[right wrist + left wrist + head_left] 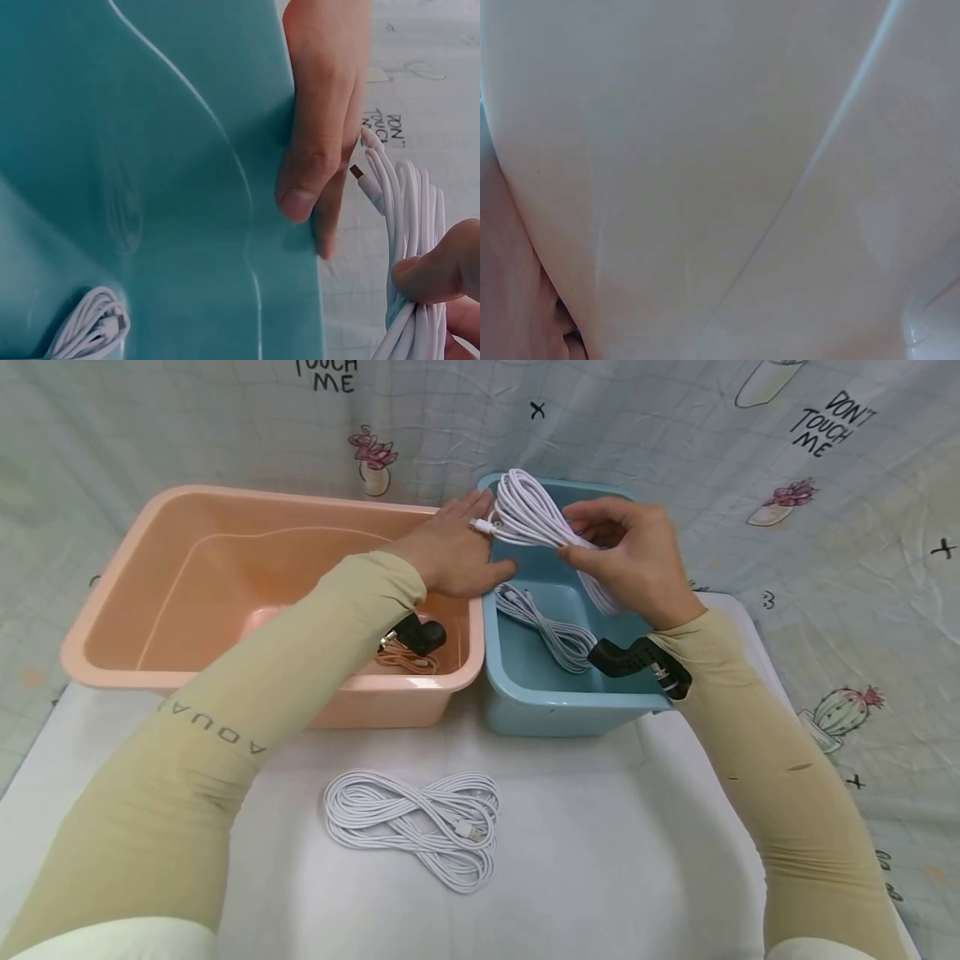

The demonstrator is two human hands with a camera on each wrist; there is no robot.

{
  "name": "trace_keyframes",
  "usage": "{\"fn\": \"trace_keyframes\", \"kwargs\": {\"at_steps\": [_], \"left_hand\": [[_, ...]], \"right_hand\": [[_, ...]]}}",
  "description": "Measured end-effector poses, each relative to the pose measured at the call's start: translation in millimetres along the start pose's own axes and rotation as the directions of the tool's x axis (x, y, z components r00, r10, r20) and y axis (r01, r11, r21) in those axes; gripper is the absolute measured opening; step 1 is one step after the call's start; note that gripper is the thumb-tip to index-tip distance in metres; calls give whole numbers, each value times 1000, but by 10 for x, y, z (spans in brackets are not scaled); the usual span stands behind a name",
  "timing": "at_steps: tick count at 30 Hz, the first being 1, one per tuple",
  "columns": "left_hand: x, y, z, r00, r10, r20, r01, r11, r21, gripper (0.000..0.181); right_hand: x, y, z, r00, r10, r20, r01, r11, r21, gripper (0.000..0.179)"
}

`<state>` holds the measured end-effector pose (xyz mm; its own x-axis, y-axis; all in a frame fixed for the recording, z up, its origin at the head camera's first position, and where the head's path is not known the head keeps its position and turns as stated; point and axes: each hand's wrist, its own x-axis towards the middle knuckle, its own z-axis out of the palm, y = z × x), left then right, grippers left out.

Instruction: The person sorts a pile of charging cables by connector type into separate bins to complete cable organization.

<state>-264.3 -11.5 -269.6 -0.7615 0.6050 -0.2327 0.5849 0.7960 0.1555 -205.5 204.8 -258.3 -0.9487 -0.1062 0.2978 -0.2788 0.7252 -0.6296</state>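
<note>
My right hand point(626, 556) pinches a coiled white USB cable point(528, 510) between thumb and fingers, above the blue bin point(517, 697). In the right wrist view the held cable point(409, 225) shows a plug at its upper end. My left hand point(457, 547) rests with extended fingers over the adjoining rims of the blue bin and the orange bin point(168, 681). Another white cable point(551, 627) lies inside the blue bin. A third bundled white cable point(412, 827) lies on the table in front of the bins. The left wrist view shows mostly the orange bin's inner wall point(705, 150).
An orange-brown cable point(408, 658) lies in the orange bin, partly hidden by the left wrist camera point(420, 635). Both bins stand side by side on a white-covered table point(577, 843). A patterned cloth point(465, 418) hangs behind them.
</note>
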Motion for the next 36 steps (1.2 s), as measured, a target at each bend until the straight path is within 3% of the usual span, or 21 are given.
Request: {"fn": "trace_keyframes", "kwargs": {"at_steps": [18, 36], "left_hand": [[15, 7, -4, 1000, -5, 2, 5, 998, 56, 83], [11, 7, -5, 1000, 5, -10, -4, 999, 42, 86]], "right_hand": [[14, 92, -22, 997, 80, -9, -80, 997, -11, 38], [15, 156, -90, 976, 204, -78, -207, 978, -36, 38]]}}
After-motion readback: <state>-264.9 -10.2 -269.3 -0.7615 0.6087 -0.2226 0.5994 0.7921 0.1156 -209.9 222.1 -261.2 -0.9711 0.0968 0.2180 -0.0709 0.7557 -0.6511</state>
